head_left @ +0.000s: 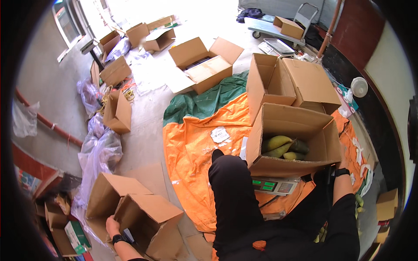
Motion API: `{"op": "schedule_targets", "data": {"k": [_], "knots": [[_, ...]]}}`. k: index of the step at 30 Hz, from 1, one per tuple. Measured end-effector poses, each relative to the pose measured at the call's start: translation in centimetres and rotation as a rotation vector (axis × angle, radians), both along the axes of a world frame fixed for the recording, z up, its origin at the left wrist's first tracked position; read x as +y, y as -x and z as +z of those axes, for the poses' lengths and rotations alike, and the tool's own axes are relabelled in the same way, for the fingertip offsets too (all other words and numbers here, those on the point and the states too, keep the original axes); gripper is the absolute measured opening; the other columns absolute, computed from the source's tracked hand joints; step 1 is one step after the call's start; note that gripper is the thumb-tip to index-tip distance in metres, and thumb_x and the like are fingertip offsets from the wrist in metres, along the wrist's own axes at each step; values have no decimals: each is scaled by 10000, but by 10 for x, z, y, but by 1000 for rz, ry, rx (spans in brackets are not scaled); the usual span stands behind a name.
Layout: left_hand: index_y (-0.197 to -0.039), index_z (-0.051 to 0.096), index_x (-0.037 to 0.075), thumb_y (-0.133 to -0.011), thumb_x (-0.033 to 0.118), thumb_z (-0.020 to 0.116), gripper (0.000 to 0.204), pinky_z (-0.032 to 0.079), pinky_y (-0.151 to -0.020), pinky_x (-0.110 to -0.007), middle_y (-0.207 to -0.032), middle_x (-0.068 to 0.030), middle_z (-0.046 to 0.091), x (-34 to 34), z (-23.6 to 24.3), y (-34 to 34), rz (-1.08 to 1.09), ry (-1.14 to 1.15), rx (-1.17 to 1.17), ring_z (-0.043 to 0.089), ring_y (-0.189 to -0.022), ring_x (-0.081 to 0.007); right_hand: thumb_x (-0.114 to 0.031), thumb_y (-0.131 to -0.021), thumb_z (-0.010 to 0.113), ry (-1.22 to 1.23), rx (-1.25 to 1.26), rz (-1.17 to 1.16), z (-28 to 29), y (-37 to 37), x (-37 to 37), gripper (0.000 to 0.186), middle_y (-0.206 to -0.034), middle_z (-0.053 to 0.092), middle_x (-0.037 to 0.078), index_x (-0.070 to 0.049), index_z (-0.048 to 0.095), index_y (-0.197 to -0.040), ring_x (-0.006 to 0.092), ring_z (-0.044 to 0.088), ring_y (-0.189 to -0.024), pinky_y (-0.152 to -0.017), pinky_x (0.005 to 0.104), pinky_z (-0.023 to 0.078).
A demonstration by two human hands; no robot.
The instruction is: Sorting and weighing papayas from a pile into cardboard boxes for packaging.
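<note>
At the lower left, my left hand grips the edge of an open cardboard box, its fingers closed over the wall. A bigger open carton stands at the centre right on a scale with a lit green display. Inside that carton lie several long, smooth, green-to-yellow fruits or vegetables; their kind is unclear. My right hand is at the carton's near right corner, with its fingers hidden by the cardboard and shadow. Dark-clothed legs show between the two boxes.
An orange and green tarpaulin covers the floor, wrinkled. Behind the carton stand more cardboard boxes. Crumpled clear plastic and cartons line the left wall. A flat trolley is at the far right, and a small white fan nearer.
</note>
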State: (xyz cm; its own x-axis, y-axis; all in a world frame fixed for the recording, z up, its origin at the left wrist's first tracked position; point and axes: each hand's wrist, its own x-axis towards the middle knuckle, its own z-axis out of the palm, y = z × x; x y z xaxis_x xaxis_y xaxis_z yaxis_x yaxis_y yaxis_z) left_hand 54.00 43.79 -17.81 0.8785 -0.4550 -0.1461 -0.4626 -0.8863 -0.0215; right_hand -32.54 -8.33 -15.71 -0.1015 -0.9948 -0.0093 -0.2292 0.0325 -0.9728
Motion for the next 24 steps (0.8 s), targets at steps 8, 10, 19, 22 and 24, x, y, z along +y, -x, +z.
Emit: {"op": "schedule_targets", "data": {"k": [8, 10, 19, 22, 24], "knots": [[-877, 709, 34, -754, 127, 663, 161, 500, -700, -449, -825, -246, 637, 11, 5, 2, 46, 33, -83, 641, -828, -391, -239, -966, 460, -247, -258, -362, 59, -82, 38, 295, -788, 622, 44, 6, 623, -985, 146, 574, -627, -578, 287, 480], [-881, 715, 53, -737, 144, 693, 172, 505, -702, -450, -824, -237, 643, 14, 5, 3, -15, -9, -70, 642, -822, -391, -262, -967, 458, -250, -264, -328, 55, -77, 39, 303, -792, 611, 29, -8, 622, -978, 139, 560, -629, -577, 282, 469], [-739, 675, 27, -668, 290, 791, 295, 504, -715, -475, -814, -219, 647, -110, 88, 53, -288, -140, -122, 628, -812, -397, -343, -979, 441, -228, -182, -72, 21, -28, 9, 339, -832, 568, -29, -46, 600, -943, 98, 500, -661, -573, 261, 419], [-760, 668, 21, -680, 294, 772, 303, 491, -731, -485, -833, -231, 634, -158, 118, 57, -316, -56, -180, 613, -830, -413, -320, -986, 437, -246, -57, 1, 10, -11, 1, 339, -843, 567, -31, -21, 589, -939, 79, 492, -683, -576, 248, 411], [-818, 681, 7, -712, 275, 734, 293, 486, -737, -483, -825, -249, 632, -207, 129, 55, -351, 73, -130, 606, -821, -421, -269, -969, 453, -134, -37, 73, -8, 19, -10, 321, -873, 612, -4, -1, 616, -1037, 95, 559, -693, -607, 241, 468]]}}
